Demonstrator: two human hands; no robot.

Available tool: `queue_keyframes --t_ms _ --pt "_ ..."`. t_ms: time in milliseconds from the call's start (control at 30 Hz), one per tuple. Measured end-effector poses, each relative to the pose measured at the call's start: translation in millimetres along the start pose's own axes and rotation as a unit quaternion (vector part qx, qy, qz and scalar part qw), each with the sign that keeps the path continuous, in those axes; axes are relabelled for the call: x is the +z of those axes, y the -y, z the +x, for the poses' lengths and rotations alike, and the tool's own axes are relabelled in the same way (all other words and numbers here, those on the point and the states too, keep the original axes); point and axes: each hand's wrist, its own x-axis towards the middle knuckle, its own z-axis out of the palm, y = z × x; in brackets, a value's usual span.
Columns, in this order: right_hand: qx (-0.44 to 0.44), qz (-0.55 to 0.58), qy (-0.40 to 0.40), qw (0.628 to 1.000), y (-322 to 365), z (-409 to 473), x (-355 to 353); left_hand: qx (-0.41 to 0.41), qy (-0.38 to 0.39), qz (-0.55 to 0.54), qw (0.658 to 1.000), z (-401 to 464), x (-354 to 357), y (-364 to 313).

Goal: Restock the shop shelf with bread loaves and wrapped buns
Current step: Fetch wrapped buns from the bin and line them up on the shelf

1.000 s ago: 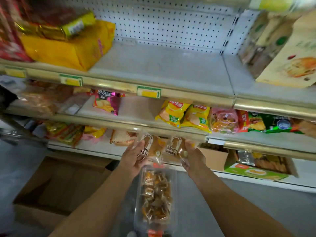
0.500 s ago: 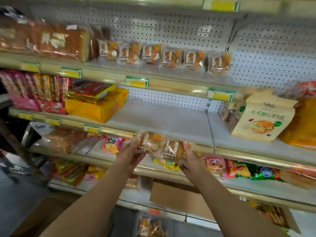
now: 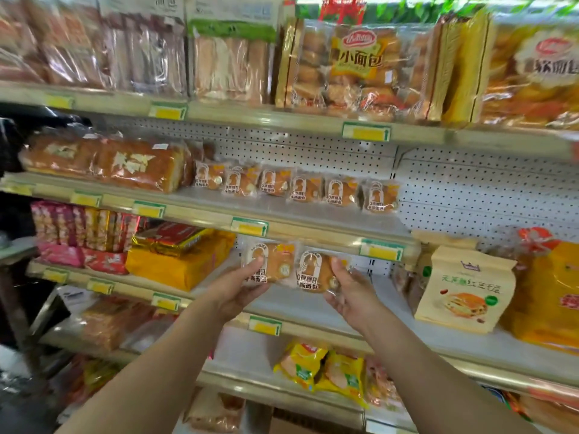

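Both hands have lifted up: the left hand [image 3: 233, 291] pinches one small clear-wrapped bun [image 3: 272, 264], the right hand [image 3: 351, 292] another [image 3: 315, 270], mid-frame, just below the bun row [image 3: 296, 186], ready to shelve.

Bare forearms, no sleeves, no jewellery

Single head-worn wide-angle view, close to the shop shelf [image 3: 313, 228], facing it straight on and slightly downward; both forearms reach in from the bottom edge. No second view shares the scene.
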Motion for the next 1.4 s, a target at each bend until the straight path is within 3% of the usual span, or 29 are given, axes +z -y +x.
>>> queue_keyframes --t_ms 233,400,800,933,1200,1400 --pt "-0.029 0.043 0.090 0.995 41 3 -1 0.034 -0.032 -0.027 0.999 15 9 -32" --pt "-0.015 0.098 0.099 0.990 63 17 1 0.059 -0.028 0.014 0.998 23 17 -56" --pt "-0.081 0.073 0.134 0.985 116 69 52 0.054 0.022 0.096 0.994 69 39 -145" --pt "-0.085 0.067 0.098 0.989 122 100 71 0.063 0.027 0.104 0.992 106 40 -168" --pt "-0.100 0.009 0.022 0.995 134 155 91 0.069 0.004 0.222 0.973 192 27 -182" --pt "-0.161 -0.040 -0.036 0.985 127 179 98 0.083 0.007 0.262 0.961 229 28 -182"
